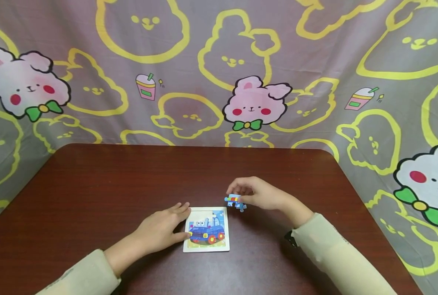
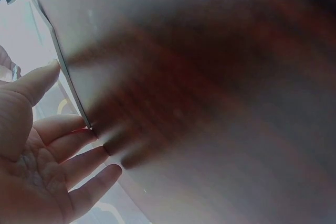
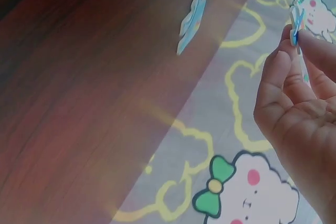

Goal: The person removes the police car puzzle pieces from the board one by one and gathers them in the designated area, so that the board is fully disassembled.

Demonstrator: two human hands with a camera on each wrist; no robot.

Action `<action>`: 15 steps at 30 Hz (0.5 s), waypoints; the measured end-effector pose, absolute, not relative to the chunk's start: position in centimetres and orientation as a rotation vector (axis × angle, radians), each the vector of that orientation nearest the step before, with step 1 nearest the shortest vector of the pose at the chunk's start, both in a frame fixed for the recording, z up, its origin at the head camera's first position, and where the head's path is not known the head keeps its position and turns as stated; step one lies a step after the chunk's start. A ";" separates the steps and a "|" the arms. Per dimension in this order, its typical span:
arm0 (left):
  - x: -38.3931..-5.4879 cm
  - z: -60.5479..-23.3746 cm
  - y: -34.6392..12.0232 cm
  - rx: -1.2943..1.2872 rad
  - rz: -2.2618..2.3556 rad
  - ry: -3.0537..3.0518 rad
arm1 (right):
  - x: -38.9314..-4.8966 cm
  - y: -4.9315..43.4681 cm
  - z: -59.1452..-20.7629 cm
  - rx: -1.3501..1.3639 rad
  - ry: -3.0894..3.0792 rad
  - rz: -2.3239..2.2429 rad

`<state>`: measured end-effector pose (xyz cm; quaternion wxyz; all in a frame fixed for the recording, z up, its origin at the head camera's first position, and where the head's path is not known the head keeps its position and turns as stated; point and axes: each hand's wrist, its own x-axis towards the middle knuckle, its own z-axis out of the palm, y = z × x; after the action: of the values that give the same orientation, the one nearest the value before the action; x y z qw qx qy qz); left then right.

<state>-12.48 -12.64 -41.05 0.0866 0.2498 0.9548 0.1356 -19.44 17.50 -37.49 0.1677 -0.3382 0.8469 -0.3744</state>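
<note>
A square jigsaw puzzle (image 1: 206, 249) with a pale frame and a blue cartoon car lies on the table; its upper left part shows bare, whitish backing. My left hand (image 1: 161, 230) rests against its left side, fingers extended and thumb at the edge. In the left wrist view, that hand (image 2: 50, 156) touches the thin frame edge (image 2: 70, 87). Just right of the puzzle, my right hand (image 1: 261, 196) pinches a small puzzle piece (image 1: 232, 198) between thumb and fingers. The right wrist view has the held piece (image 3: 295, 27) seen nearly edge-on.
Loose blue puzzle material (image 1: 242, 206) lies on the table under my right hand, also visible as a light blue shape (image 3: 193, 23) in the right wrist view. The dark wooden table (image 1: 104, 184) ends at a patterned curtain (image 1: 189, 82) behind and at the sides.
</note>
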 end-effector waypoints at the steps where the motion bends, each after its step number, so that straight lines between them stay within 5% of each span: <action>1: -12.5 -41.1 -12.6 0.743 0.405 2.844 | -19.5 17.8 -37.5 -0.966 2.415 -1.070; 15: -12.6 -41.4 -12.5 0.733 0.403 2.846 | -19.7 21.8 -37.4 -0.896 2.508 -1.112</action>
<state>-12.64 -12.52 -41.36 0.0874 0.2460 0.9558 0.1354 -19.67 21.79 -37.41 0.1275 -0.3079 0.8619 -0.3822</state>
